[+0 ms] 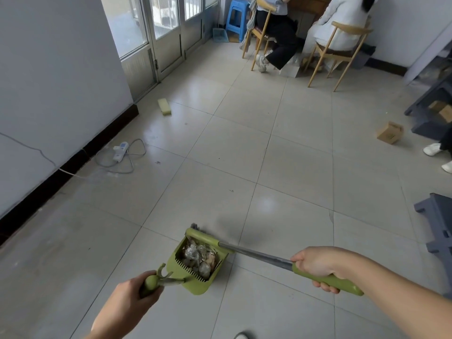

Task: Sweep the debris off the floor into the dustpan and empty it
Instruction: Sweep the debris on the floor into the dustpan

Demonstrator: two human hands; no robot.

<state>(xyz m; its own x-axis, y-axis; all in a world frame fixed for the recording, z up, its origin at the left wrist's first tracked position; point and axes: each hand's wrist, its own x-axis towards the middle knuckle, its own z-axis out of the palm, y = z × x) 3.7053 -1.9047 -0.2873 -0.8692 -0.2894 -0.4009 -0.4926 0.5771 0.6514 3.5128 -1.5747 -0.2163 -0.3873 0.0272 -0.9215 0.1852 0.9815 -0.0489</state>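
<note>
While we're standing over the tiles, our left hand (137, 298) is curling its fingers tight round the dustpan's handle (152, 282), just left of the dustpan (193, 287) itself, which is sitting low on the floor (293, 167). Far beyond the dustpan and a touch left, a yellow sponge (164, 106) is lying on the tiles, with a dark speck (157, 162) showing nearer to us. Inside the dustpan the debris (199, 258) is heaping up, crumpled wrappers by the look of it. The broom head (203, 237) is sitting tight against the dustpan's far lip, penning the heap in. Right of the dustpan, our right hand (318, 264) is gripping the broom handle (256, 254) where the metal meets the green grip, fingers wrapped fully round. Well right of the dustpan and beyond it, a cardboard box (390, 132) is resting on the tiles. We're judging the sweeping as mostly done, and the emptying is not yet begun.
</note>
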